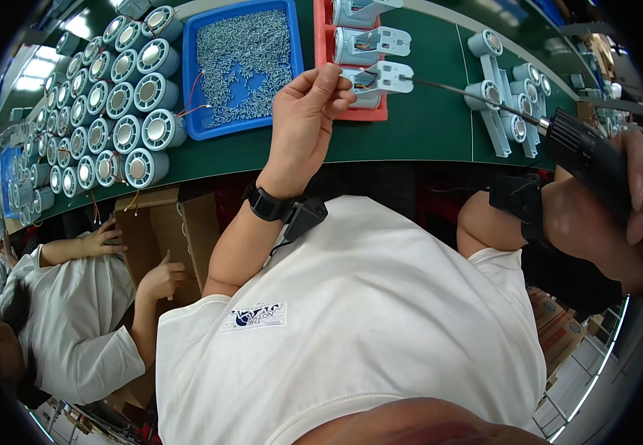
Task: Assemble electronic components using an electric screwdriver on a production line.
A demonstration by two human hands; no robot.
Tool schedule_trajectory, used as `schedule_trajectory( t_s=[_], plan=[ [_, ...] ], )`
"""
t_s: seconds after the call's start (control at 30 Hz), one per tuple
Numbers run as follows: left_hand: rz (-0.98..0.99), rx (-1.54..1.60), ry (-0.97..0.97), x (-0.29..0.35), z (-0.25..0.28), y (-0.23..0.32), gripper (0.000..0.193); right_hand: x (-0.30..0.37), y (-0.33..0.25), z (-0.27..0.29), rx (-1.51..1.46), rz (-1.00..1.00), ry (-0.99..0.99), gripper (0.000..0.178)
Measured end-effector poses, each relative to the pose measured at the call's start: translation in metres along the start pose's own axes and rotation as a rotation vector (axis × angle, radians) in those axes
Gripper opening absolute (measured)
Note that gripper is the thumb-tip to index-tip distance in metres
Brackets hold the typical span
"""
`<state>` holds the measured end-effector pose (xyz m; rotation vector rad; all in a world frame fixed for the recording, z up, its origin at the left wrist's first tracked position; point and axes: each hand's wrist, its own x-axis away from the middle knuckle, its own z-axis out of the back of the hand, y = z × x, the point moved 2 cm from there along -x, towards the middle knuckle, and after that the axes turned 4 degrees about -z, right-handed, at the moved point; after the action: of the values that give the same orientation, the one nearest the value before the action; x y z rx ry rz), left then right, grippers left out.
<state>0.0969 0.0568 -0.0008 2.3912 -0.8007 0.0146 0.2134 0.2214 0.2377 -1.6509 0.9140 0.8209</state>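
Observation:
My right hand (611,215) is wrapped round a black electric screwdriver (585,152) at the right. Its long thin bit points left, and the tip is at the white-blue bracket of a plastic motor housing (392,77). That housing lies nearest me in a red tray (370,114), with more housings of the same kind beyond it. My left hand (308,111) is closed in a pinch at the tray's left side, beside the same housing. Whatever its fingertips hold is too small to make out.
A blue tray of screws (243,67) stands left of the red tray. Many round light-blue motor units (155,130) with loose wires fill the left. Finished-looking bracketed units (488,93) lie at the right. Another person (84,319) handles a cardboard box (166,230) at lower left.

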Motion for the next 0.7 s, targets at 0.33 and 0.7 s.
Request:
schedule_trajectory(
  t_s=[0.33, 0.7],
  plan=[
    [0.039, 0.012, 0.013, 0.008, -0.026, -0.019, 0.022, 0.007, 0.010, 0.031, -0.181, -0.264, 0.005, 0.040],
    [0.278, 0.010, -0.099, 0.020, -0.028, 0.005, 0.031, 0.030, 0.021, 0.066, -0.113, -0.472, 0.138, 0.035]
  ],
)
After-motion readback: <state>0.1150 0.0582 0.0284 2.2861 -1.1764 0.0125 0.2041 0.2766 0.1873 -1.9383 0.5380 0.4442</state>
